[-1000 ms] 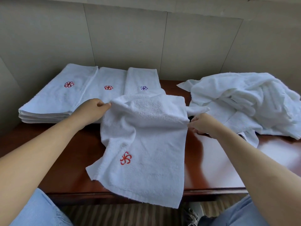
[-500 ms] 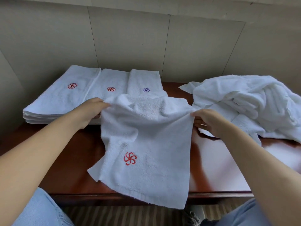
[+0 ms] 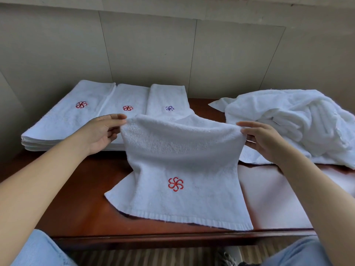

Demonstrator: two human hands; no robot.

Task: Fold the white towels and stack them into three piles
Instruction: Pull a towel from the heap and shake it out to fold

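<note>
A white towel (image 3: 180, 166) with a red pinwheel mark hangs stretched between my hands, its hemmed lower edge lying on the table near the front. My left hand (image 3: 99, 132) pinches the towel's upper left corner. My right hand (image 3: 263, 139) pinches the upper right corner. Behind it, at the back left, lie three piles of folded white towels side by side: the left pile (image 3: 73, 112) and middle pile (image 3: 127, 104) show red marks, the right pile (image 3: 167, 100) a blue one. A heap of unfolded white towels (image 3: 292, 123) sits at the right.
The dark red-brown wooden table (image 3: 80, 198) stands against a beige panelled wall (image 3: 149, 50). My knees in light blue jeans (image 3: 38, 250) show below the table's front edge, over a striped floor.
My hands have lifted and pulled the towel's top edge taut, so the bunched upper part is now smooth and the towel hangs flat. The hanging lower edge came up onto the table.
</note>
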